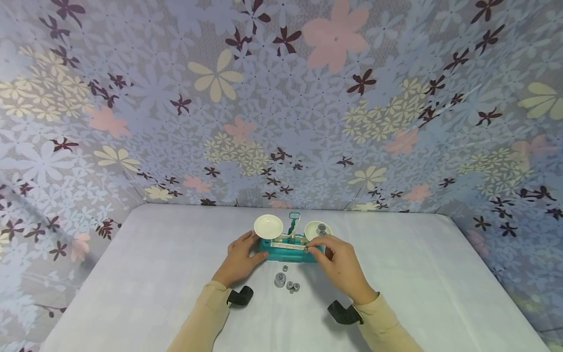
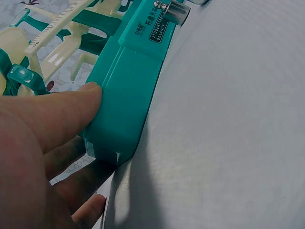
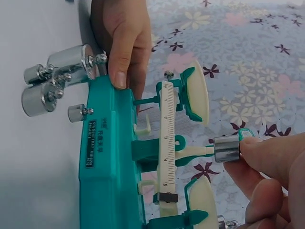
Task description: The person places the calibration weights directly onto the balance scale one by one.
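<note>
A teal student balance point(image 1: 286, 255) stands on the table with two cream pans. My left hand point(image 1: 239, 259) holds the left end of its base, thumb point(image 2: 86, 102) on the upper edge and fingers around the end. Between thumb and fingertips, my right hand point(image 3: 271, 167) pinches a shiny cylindrical metal weight point(image 3: 227, 149). In the head view that hand is in front of the right pan point(image 1: 311, 230), where some weights point(image 1: 322, 228) sit. The left pan point(image 1: 268, 227) holds nothing. A white graduated beam point(image 3: 167, 129) with a dark slider point(image 3: 167, 197) runs along the balance.
Several more metal weights stand on the white-covered table point(image 1: 145, 274) in front of the balance: a large one point(image 1: 280, 280), a small one point(image 1: 285, 268) and a close cluster point(image 1: 291, 285). A flower-patterned cloth point(image 1: 281, 122) hangs behind the table.
</note>
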`<state>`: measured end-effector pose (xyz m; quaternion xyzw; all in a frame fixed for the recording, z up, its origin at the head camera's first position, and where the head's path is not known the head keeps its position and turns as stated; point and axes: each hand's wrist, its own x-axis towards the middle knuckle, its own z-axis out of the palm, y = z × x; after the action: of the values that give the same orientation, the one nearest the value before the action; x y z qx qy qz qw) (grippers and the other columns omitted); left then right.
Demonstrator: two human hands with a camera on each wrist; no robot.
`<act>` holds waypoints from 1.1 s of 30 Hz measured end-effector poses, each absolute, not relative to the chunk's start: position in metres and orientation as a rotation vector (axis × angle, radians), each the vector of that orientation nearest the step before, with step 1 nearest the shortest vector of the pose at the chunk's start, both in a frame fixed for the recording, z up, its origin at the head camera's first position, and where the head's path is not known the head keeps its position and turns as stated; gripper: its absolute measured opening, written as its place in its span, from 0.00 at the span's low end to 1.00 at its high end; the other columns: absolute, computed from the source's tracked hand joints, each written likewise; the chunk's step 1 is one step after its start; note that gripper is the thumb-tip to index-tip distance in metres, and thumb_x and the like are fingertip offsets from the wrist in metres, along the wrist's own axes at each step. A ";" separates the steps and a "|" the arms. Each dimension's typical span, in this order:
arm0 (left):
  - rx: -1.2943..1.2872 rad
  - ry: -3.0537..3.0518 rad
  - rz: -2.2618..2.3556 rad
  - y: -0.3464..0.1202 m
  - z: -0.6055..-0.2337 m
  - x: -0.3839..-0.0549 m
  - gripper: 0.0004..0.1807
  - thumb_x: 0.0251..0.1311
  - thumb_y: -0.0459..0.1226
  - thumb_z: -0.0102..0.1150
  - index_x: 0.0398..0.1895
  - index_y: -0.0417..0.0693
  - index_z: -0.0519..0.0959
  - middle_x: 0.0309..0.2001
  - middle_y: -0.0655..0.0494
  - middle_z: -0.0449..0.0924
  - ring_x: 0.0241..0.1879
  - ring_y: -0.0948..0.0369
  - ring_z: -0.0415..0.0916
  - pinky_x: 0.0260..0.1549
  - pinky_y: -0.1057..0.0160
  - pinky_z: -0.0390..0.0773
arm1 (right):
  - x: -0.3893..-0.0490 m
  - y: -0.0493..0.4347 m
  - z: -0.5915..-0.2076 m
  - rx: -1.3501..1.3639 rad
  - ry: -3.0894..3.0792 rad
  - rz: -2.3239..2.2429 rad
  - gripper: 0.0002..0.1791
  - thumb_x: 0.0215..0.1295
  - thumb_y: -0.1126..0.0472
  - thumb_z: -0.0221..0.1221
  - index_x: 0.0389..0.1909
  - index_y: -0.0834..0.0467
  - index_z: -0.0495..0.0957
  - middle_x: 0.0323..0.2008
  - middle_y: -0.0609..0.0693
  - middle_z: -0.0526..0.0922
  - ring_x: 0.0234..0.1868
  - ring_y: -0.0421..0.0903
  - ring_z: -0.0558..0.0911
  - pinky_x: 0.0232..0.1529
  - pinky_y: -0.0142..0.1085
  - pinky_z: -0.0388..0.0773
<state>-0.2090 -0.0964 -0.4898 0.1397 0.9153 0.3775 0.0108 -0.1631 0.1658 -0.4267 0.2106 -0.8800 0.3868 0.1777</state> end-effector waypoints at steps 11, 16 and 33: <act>0.434 2.853 1.167 -0.096 -0.490 -0.209 0.34 0.59 0.49 0.57 0.66 0.44 0.63 0.65 0.50 0.65 0.69 0.54 0.49 0.64 0.45 0.43 | -0.169 0.167 -0.422 0.533 -2.424 1.070 0.06 0.61 0.57 0.60 0.38 0.50 0.82 0.19 0.36 0.68 0.12 0.36 0.59 0.13 0.29 0.60; 0.436 2.852 1.166 -0.097 -0.491 -0.209 0.34 0.60 0.49 0.57 0.66 0.44 0.63 0.65 0.50 0.64 0.69 0.54 0.49 0.64 0.45 0.44 | -0.173 0.167 -0.424 0.503 -2.401 1.047 0.06 0.62 0.57 0.60 0.38 0.49 0.82 0.28 0.36 0.76 0.13 0.35 0.60 0.13 0.30 0.61; 0.437 2.854 1.161 -0.097 -0.489 -0.209 0.34 0.60 0.49 0.57 0.66 0.44 0.63 0.65 0.49 0.64 0.69 0.53 0.49 0.64 0.45 0.44 | -0.186 0.169 -0.429 0.489 -2.303 0.940 0.05 0.59 0.61 0.62 0.36 0.53 0.82 0.36 0.43 0.81 0.14 0.34 0.62 0.14 0.28 0.62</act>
<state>-0.2091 -0.0972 -0.4892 0.1403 0.9171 0.3730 0.0147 -0.1865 0.1687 -0.4292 0.1841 -0.8670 0.3539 0.2987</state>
